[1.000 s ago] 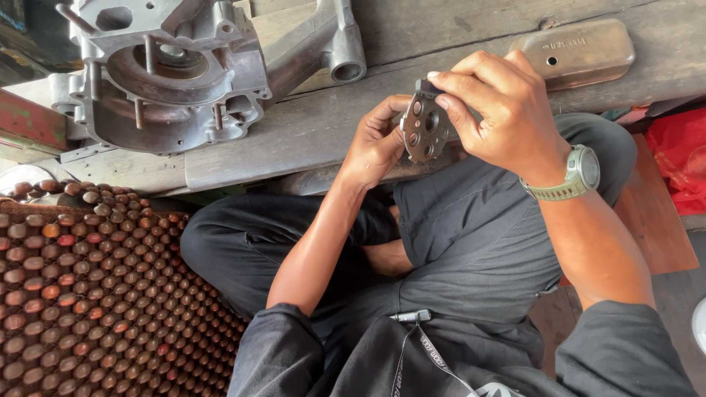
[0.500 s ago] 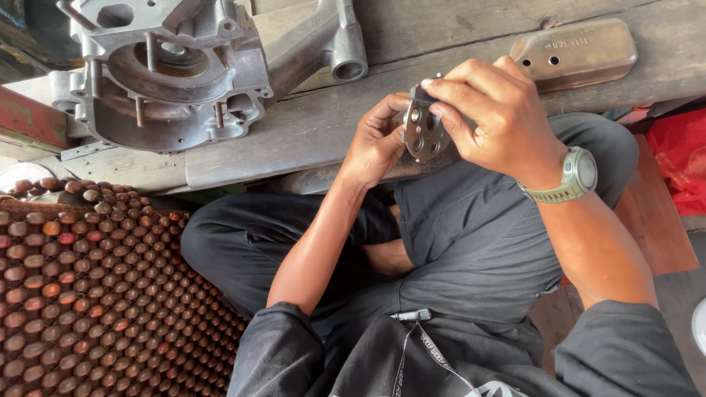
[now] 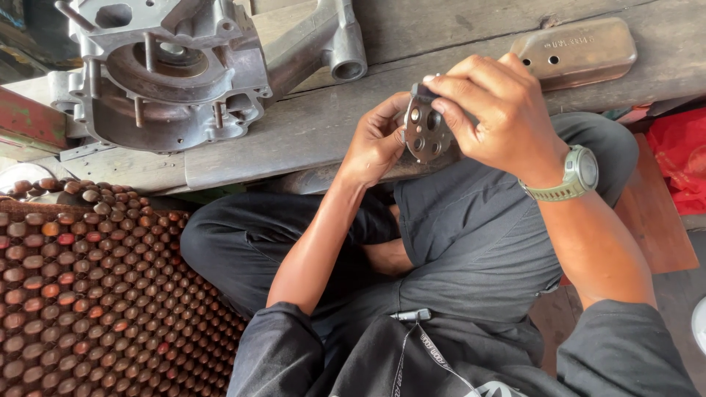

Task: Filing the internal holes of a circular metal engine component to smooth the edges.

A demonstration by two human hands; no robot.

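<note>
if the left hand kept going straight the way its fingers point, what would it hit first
The left hand already touches the round metal plate with holes it points at. Past that sit the right hand fingers; depth beyond is unclear.

The person wears a dark grey, nearly black short-sleeved shirt, its sleeves ending above the elbows so both forearms are bare down to the left hand (image 3: 376,143) and right hand (image 3: 496,117). Just behind the right hand, a pale olive-green wristwatch (image 3: 576,175) with a round grey face circles the wrist. Below the hands, dark trousers cover the legs. A thin dark lanyard with small light lettering hangs at the chest.
</note>
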